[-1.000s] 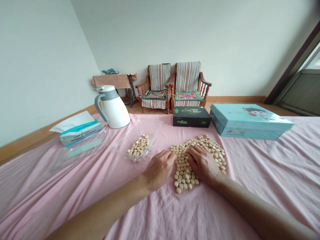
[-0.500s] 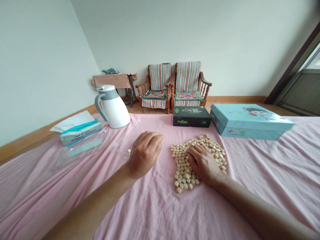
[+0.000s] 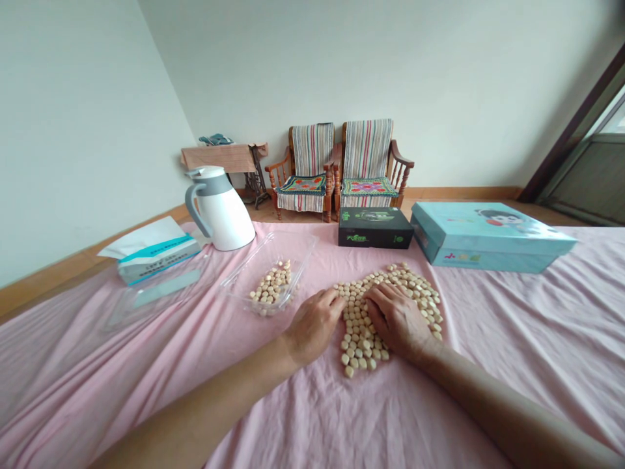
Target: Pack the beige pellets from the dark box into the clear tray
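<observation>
Pellets [image 3: 360, 339], small, round and cream-coloured, lay in a wide flat heap on a pink cotton sheet [image 3: 512, 371], a little toward its far edge. The left hand [image 3: 315, 326] was resting palm down at the left side of this heap, with its fingers [image 3: 332, 302] touching the pellets. Its grip was loosely curled, and I cannot tell if some pellet was held under them. The right hand [image 3: 398, 319] lay on top of the heap, its grip open and the fingers spread, without closing around any pellet. Just beside the left hand stood a shallow clear plastic tray [image 3: 303, 267], and a smaller group of the same pellets was lying inside it. So one part was already in the tray, but the greater part was lying on the sheet outside. Along the far edge of the sheet stood a white thermos jug with a grey handle [image 3: 219, 212], a flat black cardboard box [image 3: 375, 228] and a large light-blue cardboard box [image 3: 488, 238]. Near the far left corner lay a white-and-teal packet of tissues [image 3: 159, 257], with a second clear plastic tray [image 3: 161, 296] just in front of it.
</observation>
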Available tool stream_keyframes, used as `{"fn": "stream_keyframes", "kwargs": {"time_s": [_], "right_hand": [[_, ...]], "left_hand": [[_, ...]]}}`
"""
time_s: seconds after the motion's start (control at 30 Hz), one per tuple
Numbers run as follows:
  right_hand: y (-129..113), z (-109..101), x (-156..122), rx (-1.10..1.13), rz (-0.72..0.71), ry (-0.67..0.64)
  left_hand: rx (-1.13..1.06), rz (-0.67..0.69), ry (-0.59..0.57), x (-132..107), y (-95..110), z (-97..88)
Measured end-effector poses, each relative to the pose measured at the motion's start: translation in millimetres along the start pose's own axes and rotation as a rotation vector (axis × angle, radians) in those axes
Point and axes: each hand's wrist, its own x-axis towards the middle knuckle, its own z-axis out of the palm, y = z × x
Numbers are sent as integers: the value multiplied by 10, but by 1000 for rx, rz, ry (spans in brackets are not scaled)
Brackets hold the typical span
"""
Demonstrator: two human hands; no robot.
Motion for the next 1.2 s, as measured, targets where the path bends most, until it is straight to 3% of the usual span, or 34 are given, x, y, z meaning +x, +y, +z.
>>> {"fn": "stream_keyframes", "kwargs": {"time_s": [0.17,0.3,0.5,0.57,0.63,0.7,0.77,0.83,0.9,1.03,1.2], "right_hand": [[0,4,-6,-5,4,-6],[3,6,-9,-8,2,10],[-5,-1,-4,1,7,5],[-11,-2,-1,-4,13,-3],[-15,-3,1,-9,14,-3],[-18,-3,3,-7,10,3],[-20,-6,4,-4,5,10],[-20,-8,4,-1,0,10],[-17,-6,3,0,-2,11],[-4,9,-6,-3,9,-2],[11,25,-12,7,18,-16]], "left_hand": [[-51,-8,29,-28,43,-10],[-5,65,121,-52,86,-206],[223,-32,511,22,-141,-772],[247,-67,628,36,-208,-846],[201,-33,676,22,-200,-805],[110,52,605,-7,-127,-663],[39,110,404,-30,-34,-460],[9,97,219,-31,27,-248],[7,41,127,-15,33,-70],[11,-38,62,20,-49,93],[-63,-54,50,22,-101,73]]}}
